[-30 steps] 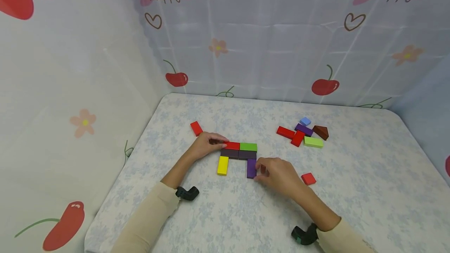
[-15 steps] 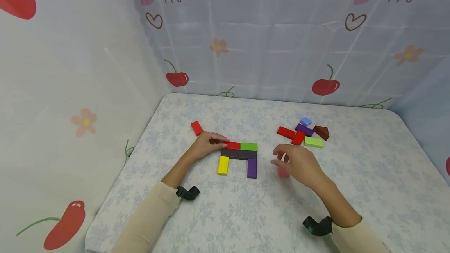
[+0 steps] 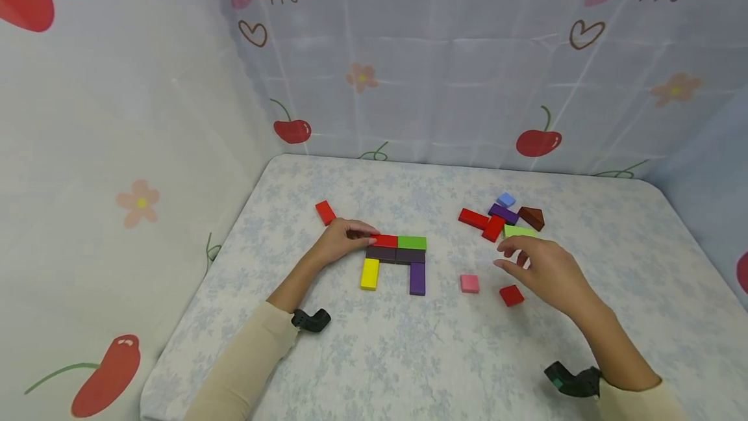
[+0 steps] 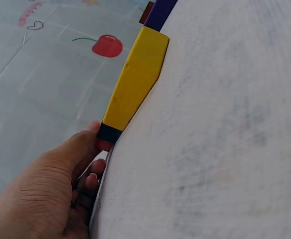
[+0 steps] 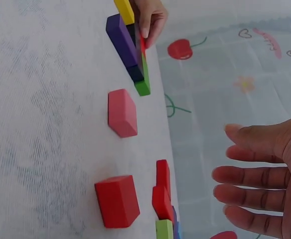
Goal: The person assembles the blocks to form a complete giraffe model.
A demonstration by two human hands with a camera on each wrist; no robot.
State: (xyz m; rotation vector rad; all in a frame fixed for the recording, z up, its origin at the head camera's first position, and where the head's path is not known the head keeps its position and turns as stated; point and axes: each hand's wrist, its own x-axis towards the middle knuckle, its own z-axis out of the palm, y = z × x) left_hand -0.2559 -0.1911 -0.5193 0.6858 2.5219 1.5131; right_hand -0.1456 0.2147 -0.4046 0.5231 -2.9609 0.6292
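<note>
My left hand [image 3: 339, 239] pinches the left end of a red block [image 3: 386, 241]. A green block [image 3: 411, 243] lies end to end with that red one. Two dark blocks [image 3: 381, 254] form a row along their near side. From this row a yellow block [image 3: 370, 274] extends toward me on the left and a purple block [image 3: 417, 278] on the right. My right hand [image 3: 546, 271] hovers over the table at the right, fingers relaxed and holding nothing. Near it are a pink block [image 3: 469, 283] and a small red block [image 3: 511, 295].
At the back right lies a loose cluster: red blocks [image 3: 473, 218], a purple block [image 3: 504, 214], a blue block [image 3: 506, 199], a brown triangular block [image 3: 531, 217] and a light green block [image 3: 519, 231]. Another red block [image 3: 325, 212] lies beyond my left hand. Printed curtains surround the table [image 3: 362, 356].
My right hand has left the purple block's side and moved right, passing over the pink block, which is now uncovered. My left hand stays at the red block.
</note>
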